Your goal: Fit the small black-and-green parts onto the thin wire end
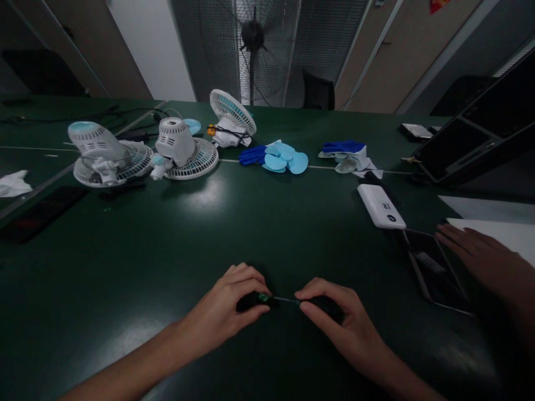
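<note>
Near the front middle of the table, my left hand pinches a small dark piece with a green patch between thumb and fingers. Opposite it, my right hand is closed around the dark handle of a screwdriver. Its thin metal shaft spans the gap between my hands, level with the table. The shaft's far end meets the dark piece at my left fingertips; whether it goes in or only touches cannot be made out.
White fans lie at the back left. Behind the middle are a light-blue fan blade and blue gloves. To the right lie a white power bank, a dark phone and another person's hand.
</note>
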Demonstrator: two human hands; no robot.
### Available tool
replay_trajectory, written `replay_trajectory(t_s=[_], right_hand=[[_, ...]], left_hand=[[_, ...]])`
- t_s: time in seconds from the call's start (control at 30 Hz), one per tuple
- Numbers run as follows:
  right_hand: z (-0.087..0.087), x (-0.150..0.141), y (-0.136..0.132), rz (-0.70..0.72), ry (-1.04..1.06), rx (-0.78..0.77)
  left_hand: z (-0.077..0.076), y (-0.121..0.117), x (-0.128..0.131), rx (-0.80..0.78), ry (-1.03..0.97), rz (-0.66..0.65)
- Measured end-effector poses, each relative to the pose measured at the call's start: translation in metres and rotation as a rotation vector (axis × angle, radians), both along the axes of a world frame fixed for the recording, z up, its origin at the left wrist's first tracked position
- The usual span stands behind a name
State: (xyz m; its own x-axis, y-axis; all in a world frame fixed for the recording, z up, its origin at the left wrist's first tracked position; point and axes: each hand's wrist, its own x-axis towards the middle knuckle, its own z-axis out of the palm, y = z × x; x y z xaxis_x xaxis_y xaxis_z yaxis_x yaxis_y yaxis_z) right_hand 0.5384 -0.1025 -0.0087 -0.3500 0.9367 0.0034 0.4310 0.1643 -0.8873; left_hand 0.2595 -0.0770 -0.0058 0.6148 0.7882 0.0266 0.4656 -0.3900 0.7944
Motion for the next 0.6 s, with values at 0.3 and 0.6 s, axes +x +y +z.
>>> replay_trajectory(t_s=[0.3, 0.6], right_hand=[[0.007, 0.005, 0.004, -0.085, 0.059, -0.082], [0.003, 0.006, 0.003, -0.118, 0.062, -0.07]], left_hand=[[-0.001, -0.001, -0.002, 0.032, 0.037, -0.033], [0.008, -0.003, -0.028, 0.113, 0.156, -0.191]])
